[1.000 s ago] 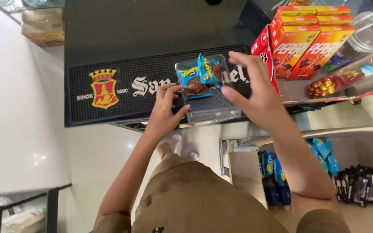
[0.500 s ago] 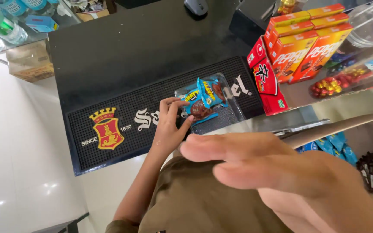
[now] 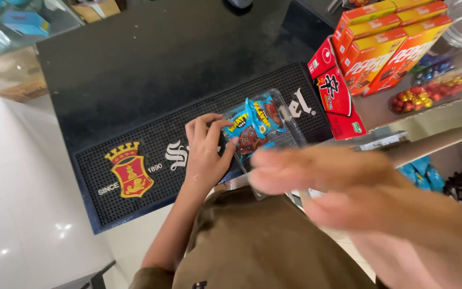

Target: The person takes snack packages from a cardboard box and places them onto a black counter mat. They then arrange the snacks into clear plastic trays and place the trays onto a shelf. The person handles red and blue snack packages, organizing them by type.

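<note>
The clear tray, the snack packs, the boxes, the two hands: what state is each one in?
Clear tray: flat on the black mat, holding packs.
Blue snack packs: sealed, lying in the tray.
Left hand: open, fingers resting at the tray's edge.
Right hand: open, blurred, holding nothing.
Orange boxes: closed, stacked.
Red packet: sealed, beside the tray.

I see a dark counter (image 3: 151, 64) carrying a black rubber bar mat (image 3: 151, 176) with a red crest toward eight o'clock. On the mat, toward two o'clock, lies a clear plastic tray (image 3: 287, 126). At three o'clock red packets (image 3: 335, 99) rest at the mat's edge.
</note>
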